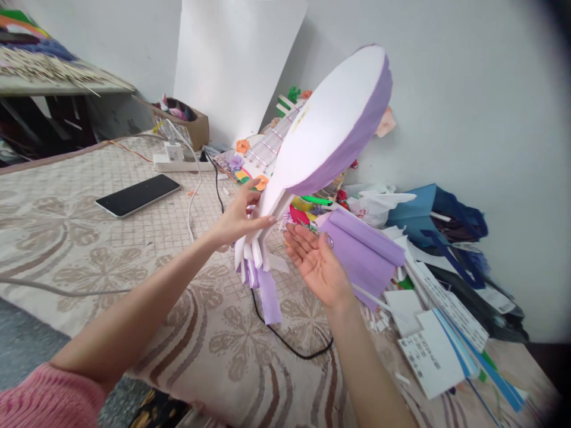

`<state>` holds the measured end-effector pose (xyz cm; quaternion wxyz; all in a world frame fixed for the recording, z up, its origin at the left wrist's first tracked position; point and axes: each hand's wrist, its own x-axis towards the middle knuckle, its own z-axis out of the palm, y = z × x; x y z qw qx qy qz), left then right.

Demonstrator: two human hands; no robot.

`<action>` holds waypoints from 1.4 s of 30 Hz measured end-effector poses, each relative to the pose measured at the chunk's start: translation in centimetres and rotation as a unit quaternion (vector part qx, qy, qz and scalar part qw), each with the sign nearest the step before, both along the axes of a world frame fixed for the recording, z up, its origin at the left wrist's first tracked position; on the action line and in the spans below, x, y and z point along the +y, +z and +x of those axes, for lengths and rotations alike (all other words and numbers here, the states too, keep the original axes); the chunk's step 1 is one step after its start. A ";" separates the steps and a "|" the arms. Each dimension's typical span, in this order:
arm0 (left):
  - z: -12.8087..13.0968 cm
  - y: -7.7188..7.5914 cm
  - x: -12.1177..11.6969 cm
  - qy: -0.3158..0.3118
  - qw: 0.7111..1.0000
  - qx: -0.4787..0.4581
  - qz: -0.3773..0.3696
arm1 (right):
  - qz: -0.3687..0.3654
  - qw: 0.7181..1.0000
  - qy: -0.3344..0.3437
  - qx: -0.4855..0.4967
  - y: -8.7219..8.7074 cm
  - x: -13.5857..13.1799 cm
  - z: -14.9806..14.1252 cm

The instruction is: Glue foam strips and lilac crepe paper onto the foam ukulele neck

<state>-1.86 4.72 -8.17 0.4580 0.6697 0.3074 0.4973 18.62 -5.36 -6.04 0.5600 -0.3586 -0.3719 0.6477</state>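
My left hand (238, 217) is closed round the narrow neck of a large white foam paddle shape (328, 128) with a purple paper rim, held tilted up to the right. White and purple paper strips (263, 273) hang from its lower end. My right hand (314, 261) is open, palm up, just right of the neck, not touching it. Behind that hand lies a folded stack of purple crepe paper (363, 246), with what looks like a scissors handle by the fingers.
A patterned beige mat (134, 261) covers the surface. On it lie a black phone (137, 195), a white power strip (178, 161) and a black cable (285, 342). Paper scraps, printed sheets (435, 351) and bags pile up at right by the wall. A cardboard box (187, 122) stands at the back.
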 end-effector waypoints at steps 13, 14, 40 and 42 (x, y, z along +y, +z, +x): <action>0.1 0.2 -0.1 0.005 1.000 0.007 0.004 | 0.006 1.000 -0.011 0.016 0.1 -0.1 -0.3; 0.1 0.2 -0.1 0.005 1.000 0.009 0.006 | 0.007 1.000 -0.014 0.010 0.0 -0.1 -0.3; 0.2 1.0 -1.0 0.070 0.996 0.018 -0.050 | 0.214 0.862 0.113 -0.445 -2.6 0.1 0.8; 0.2 1.2 -1.2 0.078 0.996 0.019 -0.050 | 0.218 0.864 0.108 -0.442 -2.8 0.2 1.0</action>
